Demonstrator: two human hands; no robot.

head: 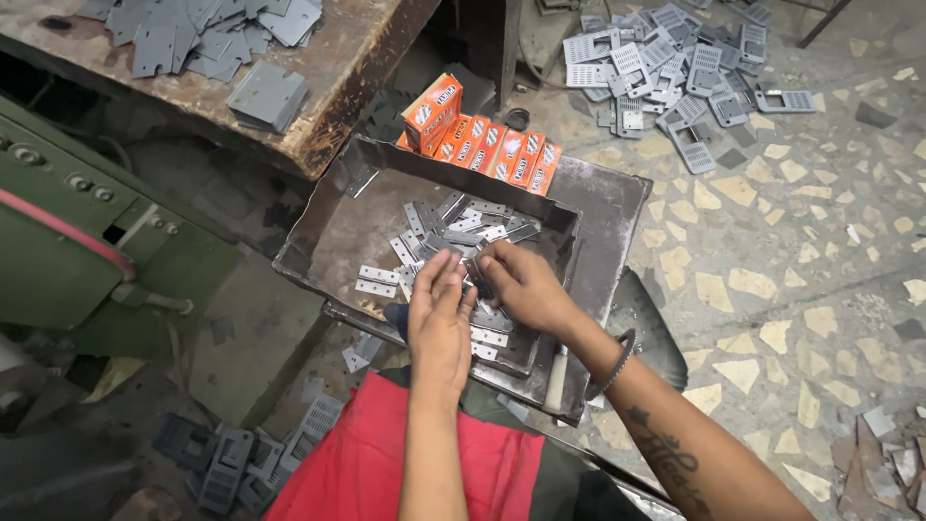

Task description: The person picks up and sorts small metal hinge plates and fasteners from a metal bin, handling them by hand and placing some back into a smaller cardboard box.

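A dark metal tray [328, 232] sits in front of me with several small flat metal plates with holes [453, 227] scattered in it. My left hand [439, 318] is over the tray's near side, fingers together and touching a small stack of plates [476, 275] held between both hands. My right hand [521, 285] grips that stack from the right, fingers curled around it. A dark bangle [617, 362] is on my right wrist.
Several orange small boxes [482, 140] stand at the tray's far edge on a larger metal sheet [608, 207]. Grey plates lie on a worn bench [357, 68] at top left. Perforated metal parts [666, 68] are heaped on the stone-chip floor. A green machine [68, 232] stands left.
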